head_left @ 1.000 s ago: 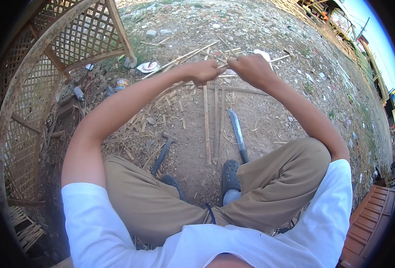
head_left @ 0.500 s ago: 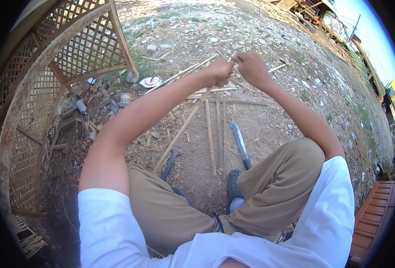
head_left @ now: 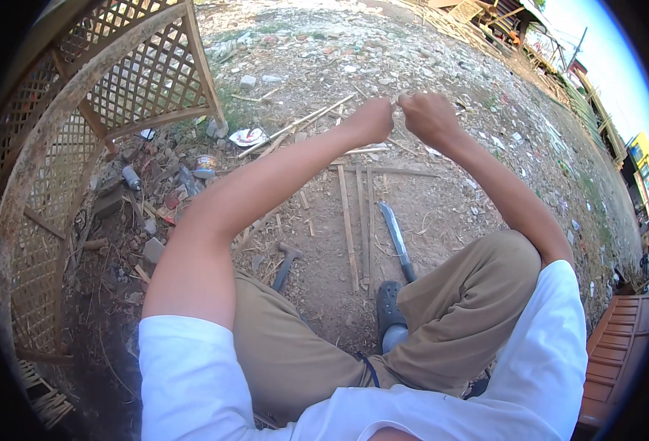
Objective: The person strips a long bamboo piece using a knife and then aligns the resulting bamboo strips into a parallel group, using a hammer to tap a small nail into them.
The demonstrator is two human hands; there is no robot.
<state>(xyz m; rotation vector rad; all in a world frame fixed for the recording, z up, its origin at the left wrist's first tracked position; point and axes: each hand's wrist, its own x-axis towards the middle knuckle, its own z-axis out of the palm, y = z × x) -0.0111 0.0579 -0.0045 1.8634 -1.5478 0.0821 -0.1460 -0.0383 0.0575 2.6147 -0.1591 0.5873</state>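
Head view: left hand (head_left: 372, 120) and right hand (head_left: 431, 119) nearly meet, fingers curled; whether either grip pinches anything, I can't tell. Below the left grip, slim tan wooden strips (head_left: 347, 228) lie side by side, apparently split narrow already. Dark-handled steel machete (head_left: 395, 234), dark-handled hammer (head_left: 285, 265), lower still, both unheld. What's left isn't shown.

Outdr work yard: stony gnd (head_left: 324, 59), lattice panel (head_left: 144, 77), wood strips (head_left: 348, 228), hammer (head_left: 282, 273) & machete (head_left: 395, 234) lying about.

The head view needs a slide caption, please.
Left hand close beside right hand, with wooden strips, hammer and machete on the ground.
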